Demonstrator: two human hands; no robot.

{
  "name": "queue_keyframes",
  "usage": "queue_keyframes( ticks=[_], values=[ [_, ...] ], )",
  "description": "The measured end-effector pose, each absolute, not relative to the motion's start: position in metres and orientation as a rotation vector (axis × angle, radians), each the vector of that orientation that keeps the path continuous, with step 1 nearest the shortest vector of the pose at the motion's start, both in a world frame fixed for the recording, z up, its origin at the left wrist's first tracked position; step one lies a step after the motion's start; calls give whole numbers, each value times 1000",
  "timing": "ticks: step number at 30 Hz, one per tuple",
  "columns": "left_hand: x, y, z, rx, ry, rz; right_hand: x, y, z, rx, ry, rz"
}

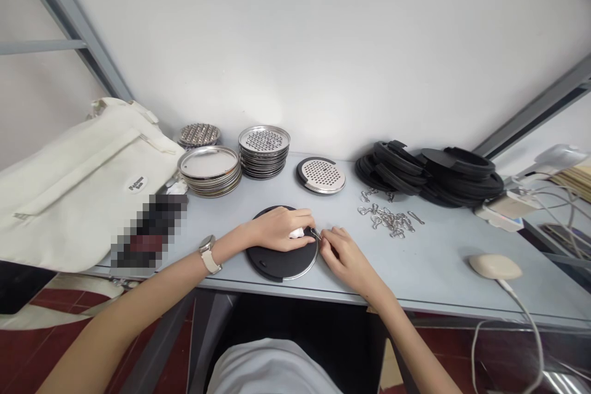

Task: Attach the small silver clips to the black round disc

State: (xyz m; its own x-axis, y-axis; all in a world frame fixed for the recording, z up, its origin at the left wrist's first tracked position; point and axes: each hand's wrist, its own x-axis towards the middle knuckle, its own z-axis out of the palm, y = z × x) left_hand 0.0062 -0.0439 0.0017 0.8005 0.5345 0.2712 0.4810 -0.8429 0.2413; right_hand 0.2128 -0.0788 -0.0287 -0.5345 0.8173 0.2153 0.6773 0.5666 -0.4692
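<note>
A round black plate (277, 261) with a silvery edge at its lower right lies flat near the table's front. Over its top rests my left hand (279, 228), fingers curled round a small white wad (296, 233) that may be tissue or cloth. At the plate's right edge my right hand (344, 255) pinches a small bent-wire metal clip (316, 234), close to the left fingertips. Similar metal clips (392, 220) lie loose in a heap to the right. Behind the plate sits a round grater (323, 175) with a black rim on part of its edge.
Stacked metal discs (210, 172) and grater discs (264, 151) stand at the back left, beside a white bag (87, 178). Black round parts (392, 166) are piled at the back right. A beige corded device (495, 266) lies at the right.
</note>
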Motion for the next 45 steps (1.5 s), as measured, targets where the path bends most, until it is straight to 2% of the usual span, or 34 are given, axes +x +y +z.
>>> queue_keyframes(
  ticks=[45],
  values=[
    [5, -44, 0, 2800, 761, 535, 211, -80, -25, -1203, -2378, 485]
  ],
)
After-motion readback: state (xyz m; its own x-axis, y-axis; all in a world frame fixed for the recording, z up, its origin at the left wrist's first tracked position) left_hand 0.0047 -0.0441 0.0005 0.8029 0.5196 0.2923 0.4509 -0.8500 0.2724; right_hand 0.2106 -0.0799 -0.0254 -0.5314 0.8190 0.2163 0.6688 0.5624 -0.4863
